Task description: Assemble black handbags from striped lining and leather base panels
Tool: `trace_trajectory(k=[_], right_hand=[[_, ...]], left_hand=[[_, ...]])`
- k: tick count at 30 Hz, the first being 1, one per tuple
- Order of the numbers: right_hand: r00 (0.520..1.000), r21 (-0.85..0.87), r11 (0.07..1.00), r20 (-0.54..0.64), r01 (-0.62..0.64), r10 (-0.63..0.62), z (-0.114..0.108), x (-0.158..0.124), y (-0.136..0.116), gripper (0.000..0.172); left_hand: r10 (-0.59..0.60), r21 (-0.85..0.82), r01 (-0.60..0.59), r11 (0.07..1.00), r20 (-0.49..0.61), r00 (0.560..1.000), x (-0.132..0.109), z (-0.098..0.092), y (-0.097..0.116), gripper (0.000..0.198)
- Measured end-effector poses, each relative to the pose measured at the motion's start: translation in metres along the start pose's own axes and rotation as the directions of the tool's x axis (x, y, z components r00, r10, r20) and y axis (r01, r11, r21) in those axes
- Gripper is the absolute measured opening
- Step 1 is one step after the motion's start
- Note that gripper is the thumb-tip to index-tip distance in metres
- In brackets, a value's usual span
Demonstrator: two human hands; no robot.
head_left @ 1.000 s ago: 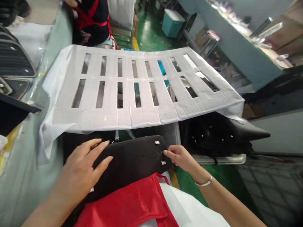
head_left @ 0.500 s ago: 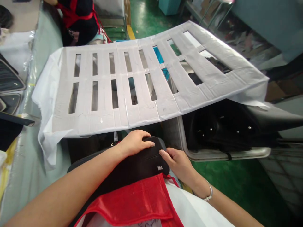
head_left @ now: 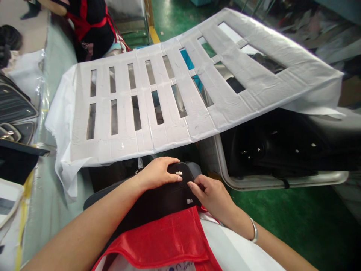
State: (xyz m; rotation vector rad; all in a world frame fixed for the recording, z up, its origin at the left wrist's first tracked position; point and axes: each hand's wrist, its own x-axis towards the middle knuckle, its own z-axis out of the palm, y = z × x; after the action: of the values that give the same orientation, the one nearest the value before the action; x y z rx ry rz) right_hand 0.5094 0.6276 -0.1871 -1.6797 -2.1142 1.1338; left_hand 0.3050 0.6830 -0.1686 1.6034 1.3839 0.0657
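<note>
Across my lap lies a black bag-like piece (head_left: pixel 160 201) with rounded corners, a line of stitching and small white scraps on it; its exact kind I cannot tell. My left hand (head_left: pixel 160 174) grips its far edge, thumb on top and fingers bent over the rim. At the right corner, my right hand (head_left: pixel 210 190) pinches the edge between thumb and curled fingers. Its other fingertips are hidden. A metal bangle (head_left: pixel 254 230) circles the right wrist. My red-trimmed apron (head_left: pixel 163 241) covers the near side of the piece.
A slatted panel wrapped in white sheeting (head_left: pixel 158 139) spans the space just beyond my hands. To the right, a pale bin (head_left: pixel 225 177) holds black pieces (head_left: pixel 270 146). A plastic-covered table (head_left: pixel 60 113) runs along the left. Another person (head_left: pixel 94 28) sits at the far left.
The view has shifted slightly. Both hands stay on the black piece; the right hand's fingers curl more at the corner, and a white scrap shows by the left thumb.
</note>
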Motion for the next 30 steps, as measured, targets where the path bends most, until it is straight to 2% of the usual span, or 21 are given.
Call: trace_trajectory(k=[3, 6, 8, 10, 12, 15, 18, 20, 26, 30], right_hand=[[0.993, -0.102, 0.989, -0.025, 0.112, -0.115, -0.004, 0.000, -0.005, 0.026], [0.947, -0.178, 0.934, -0.029, 0.309, -0.319, -0.004, -0.002, -0.009, 0.029], [0.906, -0.156, 0.897, -0.035, 0.413, -0.423, -0.003, -0.003, -0.011, 0.029], [0.885, -0.066, 0.884, -0.036, 0.462, -0.465, -0.003, -0.003, -0.014, 0.028], [0.916, 0.023, 0.915, -0.018, 0.402, -0.402, -0.005, -0.001, -0.016, 0.026], [0.990, 0.039, 0.990, 0.039, 0.133, -0.134, -0.010, 0.003, -0.016, 0.027], [0.995, 0.024, 0.999, 0.097, -0.041, 0.039, -0.012, 0.005, -0.010, 0.033], [0.990, 0.046, 0.996, 0.122, -0.077, 0.071, -0.010, 0.006, -0.005, 0.036], [0.979, 0.163, 0.977, 0.176, -0.136, 0.107, -0.004, 0.008, 0.003, 0.037], [0.973, 0.183, 0.968, 0.186, -0.169, 0.135, -0.004, 0.009, 0.003, 0.035]], left_hand=[[0.005, 0.037, -0.008, 0.999, 0.071, 0.997, -0.002, -0.006, -0.001, 0.066], [0.025, 0.033, -0.028, 0.999, 0.107, 0.994, -0.003, -0.010, -0.002, 0.066], [0.028, 0.008, -0.029, 1.000, 0.123, 0.992, -0.003, -0.011, -0.004, 0.065], [0.021, -0.015, -0.019, 1.000, 0.148, 0.989, -0.002, -0.011, -0.005, 0.067], [0.025, -0.011, -0.023, 1.000, 0.169, 0.985, -0.001, -0.013, -0.005, 0.069], [0.019, 0.035, -0.026, 0.999, 0.177, 0.984, -0.001, -0.016, -0.005, 0.072], [0.032, 0.030, -0.039, 0.999, 0.195, 0.980, 0.001, -0.018, -0.005, 0.067], [0.055, -0.015, -0.053, 0.998, 0.188, 0.981, 0.003, -0.017, -0.006, 0.059], [0.022, -0.162, -0.006, 0.987, 0.097, 0.995, 0.014, -0.005, -0.004, 0.044], [0.009, -0.257, 0.028, 0.966, 0.142, 0.990, 0.021, 0.001, -0.002, 0.045]])
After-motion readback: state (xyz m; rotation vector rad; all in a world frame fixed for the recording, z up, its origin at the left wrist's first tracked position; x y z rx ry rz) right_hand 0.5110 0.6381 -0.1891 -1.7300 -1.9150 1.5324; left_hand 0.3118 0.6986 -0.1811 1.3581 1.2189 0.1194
